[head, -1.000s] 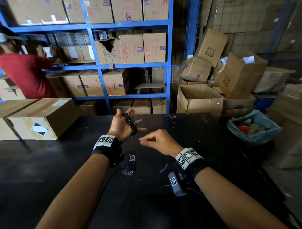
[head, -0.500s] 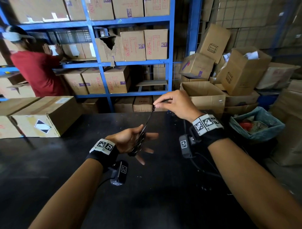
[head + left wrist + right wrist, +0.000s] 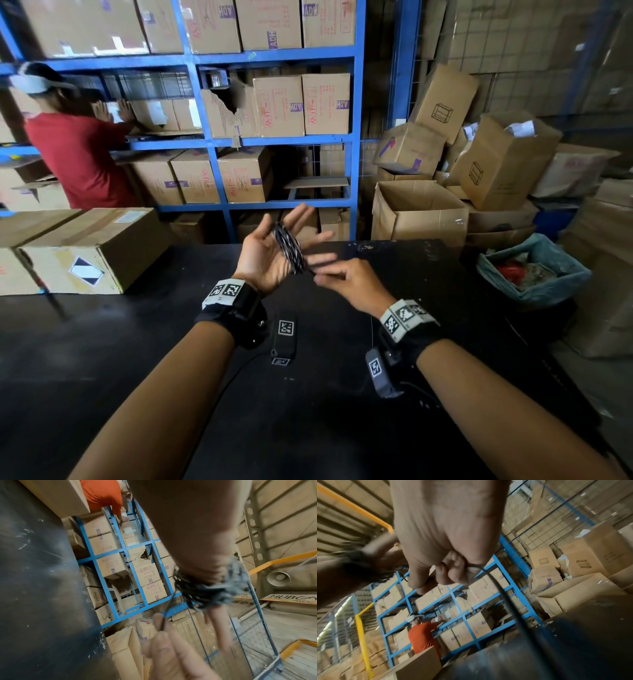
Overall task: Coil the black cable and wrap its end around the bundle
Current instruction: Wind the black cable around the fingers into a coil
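The black cable [image 3: 289, 250] is wound in several loops around my left hand [image 3: 265, 255], which is raised above the black table with its fingers straight and spread. In the left wrist view the coil [image 3: 197, 592] circles the fingers, and a free strand runs down from it. My right hand [image 3: 320, 274] is just right of the coil and pinches that strand. The right wrist view shows its fingertips [image 3: 471, 568] curled on the cable [image 3: 505, 601], which trails down toward the table. The cable's far end is not visible.
The black table [image 3: 308, 411] carries a sealed cardboard box [image 3: 92, 253] at its left. Blue shelving [image 3: 354, 137] with cartons stands behind it, open boxes [image 3: 418, 212] and a blue waste bin [image 3: 534, 270] to the right. A person in red [image 3: 78, 157] works at the shelves.
My right hand, half a second ago raised beyond the left and pulling the strand taut, has come down beside the coil. My left hand has lifted and turned its fingers upward.
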